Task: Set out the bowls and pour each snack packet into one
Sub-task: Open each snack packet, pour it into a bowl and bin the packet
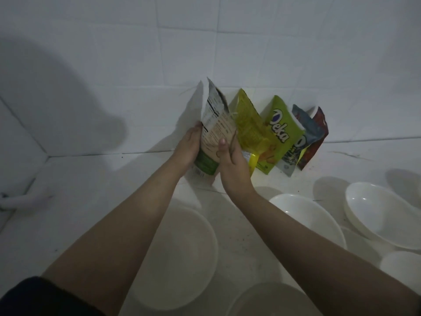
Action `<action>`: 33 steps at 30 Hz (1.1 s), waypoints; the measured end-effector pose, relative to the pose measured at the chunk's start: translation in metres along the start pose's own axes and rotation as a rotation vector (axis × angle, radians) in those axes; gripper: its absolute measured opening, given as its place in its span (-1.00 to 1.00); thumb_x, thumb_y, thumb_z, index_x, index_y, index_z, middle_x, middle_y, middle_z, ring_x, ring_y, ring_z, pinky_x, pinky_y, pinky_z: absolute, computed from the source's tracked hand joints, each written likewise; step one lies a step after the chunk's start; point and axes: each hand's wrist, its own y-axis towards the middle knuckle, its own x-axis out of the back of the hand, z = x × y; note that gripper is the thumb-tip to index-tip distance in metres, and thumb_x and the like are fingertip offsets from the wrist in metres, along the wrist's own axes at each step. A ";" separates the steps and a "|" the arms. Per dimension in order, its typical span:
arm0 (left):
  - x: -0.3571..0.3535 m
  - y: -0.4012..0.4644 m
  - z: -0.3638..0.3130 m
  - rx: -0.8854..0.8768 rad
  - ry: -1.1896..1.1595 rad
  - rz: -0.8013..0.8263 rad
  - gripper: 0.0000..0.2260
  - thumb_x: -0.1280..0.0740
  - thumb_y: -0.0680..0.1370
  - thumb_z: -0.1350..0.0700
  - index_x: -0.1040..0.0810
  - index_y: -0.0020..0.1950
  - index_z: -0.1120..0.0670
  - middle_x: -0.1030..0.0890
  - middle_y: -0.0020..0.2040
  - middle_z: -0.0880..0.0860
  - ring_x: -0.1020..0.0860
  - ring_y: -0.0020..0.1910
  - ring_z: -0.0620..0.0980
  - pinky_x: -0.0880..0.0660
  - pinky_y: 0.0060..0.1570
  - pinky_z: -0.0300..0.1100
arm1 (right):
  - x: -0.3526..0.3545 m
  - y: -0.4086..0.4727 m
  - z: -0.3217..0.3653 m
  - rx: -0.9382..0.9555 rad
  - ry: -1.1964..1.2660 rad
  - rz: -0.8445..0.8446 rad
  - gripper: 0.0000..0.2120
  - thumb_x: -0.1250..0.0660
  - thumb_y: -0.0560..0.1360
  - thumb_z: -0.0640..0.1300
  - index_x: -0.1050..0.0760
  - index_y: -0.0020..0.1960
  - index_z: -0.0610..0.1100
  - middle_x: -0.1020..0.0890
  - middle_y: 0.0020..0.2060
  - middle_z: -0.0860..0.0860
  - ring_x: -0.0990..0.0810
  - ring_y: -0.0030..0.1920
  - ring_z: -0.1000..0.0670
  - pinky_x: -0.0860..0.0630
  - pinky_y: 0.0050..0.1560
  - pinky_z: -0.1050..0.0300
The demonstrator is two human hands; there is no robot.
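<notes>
From the head camera, a tall snack packet (214,124) is held upright between both hands at the back of the white tiled counter (95,183), close to the wall. The left hand (188,148) is curled round the packet's left edge, while the right hand (230,159) is wrapped round its right side, thumb laid across the printed back panel. The top looks already torn, with a pale inner face showing, though whether it is fully open cannot be told in this dim light. The packet is seen from behind: small nutrition print above, a green band near the bottom, and creased, stiff foil. For the pour to go well, the packet is best carried over the nearest bowl (180,254), which sits just below the forearms, and tipped slowly with the mouth kept low inside the rim, so nothing is scattered. A firm hold near the base should be kept by one hand, the mouth steered by the other. Leaning against the wall to the right, four more packets are lined up: a yellow packet (250,126), a green Deka packet (281,133), a blue packet (305,131) and a red packet (315,142). More white bowls (382,213) are set out at the right.
</notes>
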 end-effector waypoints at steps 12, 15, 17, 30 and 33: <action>0.028 -0.117 -0.063 -0.255 0.003 -0.427 -0.66 -0.02 0.59 -0.28 -0.43 -0.07 -0.08 -0.59 -0.05 -0.03 -0.60 -0.10 -0.18 -0.51 -0.19 -0.37 | 0.007 -0.071 0.095 0.125 0.364 0.048 -0.66 -0.10 0.66 -0.01 -0.32 0.43 0.04 -0.62 0.20 0.06 -0.62 0.16 0.17 -0.59 0.11 0.24; 0.044 -0.159 -0.065 -0.265 0.014 -0.525 -0.56 -0.01 0.53 -0.36 -0.44 -0.03 -0.05 -0.59 -0.04 -0.01 -0.62 -0.10 -0.13 -0.59 -0.15 -0.27 | 0.001 -0.104 0.112 0.099 0.348 0.155 -0.69 -0.10 0.66 0.00 -0.43 0.34 -0.05 -0.65 0.09 0.12 -0.64 0.03 0.26 -0.57 -0.05 0.37; 0.057 -0.188 -0.060 -0.277 0.051 -0.602 -0.51 0.01 0.54 -0.35 -0.46 -0.02 0.02 -0.59 -0.07 -0.01 -0.61 -0.15 -0.17 -0.55 -0.24 -0.37 | -0.004 -0.128 0.117 0.073 0.315 0.251 -0.62 -0.08 0.66 0.05 -0.41 0.38 -0.08 -0.65 0.11 0.12 -0.64 0.02 0.29 -0.55 -0.08 0.41; 0.123 -0.365 0.006 0.146 0.394 -0.865 -0.15 -0.06 0.31 -0.52 -0.32 0.40 0.02 -0.37 0.30 0.14 -0.33 0.32 0.12 -0.32 0.30 0.05 | -0.067 -0.244 0.094 -0.123 0.361 0.745 -0.49 0.20 0.65 0.19 -0.52 0.19 0.15 -0.67 0.03 0.25 -0.62 0.06 0.29 -0.57 -0.02 0.37; 0.112 -0.393 0.008 0.165 0.221 -0.860 -0.24 -0.21 0.40 -0.45 -0.29 0.40 0.05 -0.39 0.28 0.13 -0.45 0.22 0.07 -0.50 0.17 -0.01 | -0.076 -0.267 0.082 -0.176 0.368 0.803 -0.42 0.06 0.57 0.33 -0.48 0.27 -0.03 -0.62 0.21 0.02 -0.59 0.24 0.02 -0.56 0.22 -0.01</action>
